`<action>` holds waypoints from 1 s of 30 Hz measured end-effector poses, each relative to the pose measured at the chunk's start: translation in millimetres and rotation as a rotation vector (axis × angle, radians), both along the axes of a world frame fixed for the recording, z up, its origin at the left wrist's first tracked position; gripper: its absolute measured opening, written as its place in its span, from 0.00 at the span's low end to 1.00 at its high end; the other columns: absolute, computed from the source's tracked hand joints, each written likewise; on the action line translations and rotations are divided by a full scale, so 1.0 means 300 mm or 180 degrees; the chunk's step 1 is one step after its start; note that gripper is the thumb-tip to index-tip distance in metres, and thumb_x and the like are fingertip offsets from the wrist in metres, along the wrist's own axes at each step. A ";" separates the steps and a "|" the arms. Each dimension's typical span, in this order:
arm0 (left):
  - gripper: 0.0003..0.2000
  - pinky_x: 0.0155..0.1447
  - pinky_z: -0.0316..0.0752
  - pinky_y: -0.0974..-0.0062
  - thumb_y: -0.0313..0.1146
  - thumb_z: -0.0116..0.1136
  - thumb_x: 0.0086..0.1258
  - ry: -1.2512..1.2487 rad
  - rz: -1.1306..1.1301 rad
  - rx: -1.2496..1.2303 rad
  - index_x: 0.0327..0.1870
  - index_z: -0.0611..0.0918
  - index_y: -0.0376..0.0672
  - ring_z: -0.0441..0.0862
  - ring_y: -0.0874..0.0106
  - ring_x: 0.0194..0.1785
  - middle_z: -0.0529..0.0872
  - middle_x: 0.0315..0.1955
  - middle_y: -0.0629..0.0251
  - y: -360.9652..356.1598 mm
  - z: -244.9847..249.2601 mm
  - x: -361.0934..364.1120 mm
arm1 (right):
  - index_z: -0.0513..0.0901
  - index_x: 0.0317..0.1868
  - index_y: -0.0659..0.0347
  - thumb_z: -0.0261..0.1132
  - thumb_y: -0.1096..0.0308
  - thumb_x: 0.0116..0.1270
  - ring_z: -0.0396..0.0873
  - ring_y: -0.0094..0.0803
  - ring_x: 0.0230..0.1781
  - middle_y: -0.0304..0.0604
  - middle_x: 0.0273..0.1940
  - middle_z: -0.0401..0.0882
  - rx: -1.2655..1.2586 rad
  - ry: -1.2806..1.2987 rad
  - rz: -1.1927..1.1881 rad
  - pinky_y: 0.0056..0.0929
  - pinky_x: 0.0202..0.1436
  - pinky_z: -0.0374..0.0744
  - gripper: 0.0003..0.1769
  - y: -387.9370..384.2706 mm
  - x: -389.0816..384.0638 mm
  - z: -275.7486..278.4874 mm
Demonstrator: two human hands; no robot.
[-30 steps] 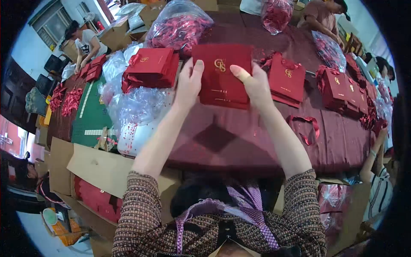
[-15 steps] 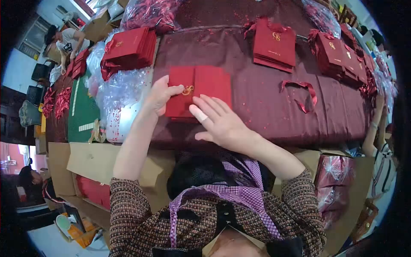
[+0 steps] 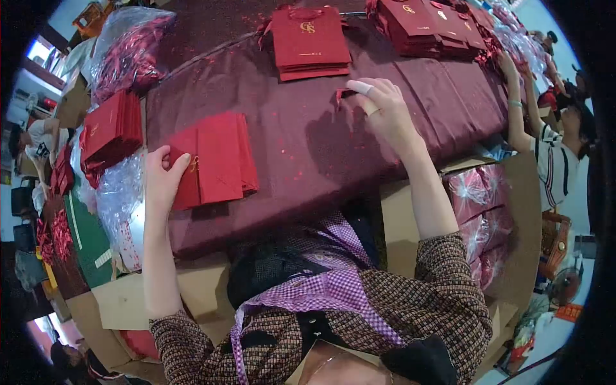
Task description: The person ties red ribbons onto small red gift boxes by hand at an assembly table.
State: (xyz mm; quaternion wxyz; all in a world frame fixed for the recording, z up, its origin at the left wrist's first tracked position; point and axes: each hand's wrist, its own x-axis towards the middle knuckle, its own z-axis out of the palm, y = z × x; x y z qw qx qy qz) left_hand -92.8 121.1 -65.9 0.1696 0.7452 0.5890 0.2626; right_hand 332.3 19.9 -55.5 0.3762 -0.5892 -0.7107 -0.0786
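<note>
While red bags at 10 o'clock are gripped along their left edge by the left hand, a red ribbon is pinched at 1 o'clock by the right hand above the tabletop, near the bag stack at 12 o'clock. Ribbon pickup appears to be the step in hand; next, a secure pinch seems called for, with the red bags steadied.

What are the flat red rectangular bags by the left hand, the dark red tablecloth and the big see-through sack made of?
The bags: probably stiff paper or card, fairly matte, with crisp folds. The tablecloth: perhaps cloth or plastic sheeting, faintly shiny, with soft creases. The sack: likely thin clear plastic, glossy and crinkled, with red stuff showing through.
</note>
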 end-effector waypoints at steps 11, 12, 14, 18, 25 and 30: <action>0.23 0.45 0.75 0.66 0.44 0.71 0.55 0.0287 0.0157 0.0021 0.42 0.81 0.32 0.79 0.61 0.38 0.82 0.35 0.52 0.000 0.006 0.114 | 0.81 0.39 0.56 0.66 0.67 0.59 0.71 0.38 0.58 0.39 0.51 0.78 -0.0355 -0.0927 0.0309 0.40 0.60 0.67 0.07 0.057 0.023 -0.062; 0.23 0.45 0.75 0.66 0.44 0.71 0.55 0.0345 0.0132 0.0057 0.41 0.81 0.32 0.80 0.60 0.39 0.82 0.35 0.52 -0.002 0.010 0.123 | 0.80 0.37 0.57 0.66 0.68 0.59 0.72 0.38 0.56 0.39 0.50 0.78 -0.0215 -0.0806 0.0397 0.40 0.59 0.67 0.07 0.055 0.014 -0.053; 0.22 0.45 0.75 0.65 0.44 0.70 0.55 0.0275 0.0105 -0.0065 0.39 0.81 0.32 0.80 0.59 0.38 0.82 0.33 0.51 0.006 0.004 0.123 | 0.79 0.38 0.57 0.66 0.69 0.58 0.75 0.39 0.53 0.40 0.46 0.80 -0.0021 -0.0210 0.0542 0.39 0.58 0.68 0.07 0.051 -0.024 -0.034; 0.23 0.42 0.76 0.71 0.46 0.71 0.56 0.0431 0.0147 -0.0041 0.39 0.81 0.32 0.82 0.68 0.35 0.84 0.30 0.55 0.006 0.023 0.157 | 0.78 0.42 0.62 0.63 0.71 0.65 0.79 0.46 0.41 0.48 0.37 0.80 -0.0328 0.1341 0.1035 0.37 0.44 0.76 0.07 0.060 -0.189 0.029; 0.22 0.45 0.76 0.67 0.42 0.70 0.55 0.0004 0.0244 -0.0463 0.42 0.81 0.32 0.83 0.62 0.39 0.84 0.33 0.52 0.001 0.053 0.210 | 0.74 0.38 0.63 0.60 0.70 0.63 0.78 0.50 0.43 0.51 0.37 0.79 -0.1053 0.0845 0.2020 0.44 0.48 0.75 0.06 0.092 -0.465 -0.020; 0.16 0.40 0.73 0.75 0.30 0.67 0.57 -0.0398 -0.0264 -0.0354 0.44 0.81 0.31 0.77 0.75 0.33 0.82 0.29 0.63 0.008 0.055 0.184 | 0.76 0.38 0.64 0.63 0.72 0.62 0.79 0.47 0.40 0.49 0.36 0.79 -0.1065 0.1027 0.1970 0.38 0.44 0.77 0.06 0.117 -0.467 -0.069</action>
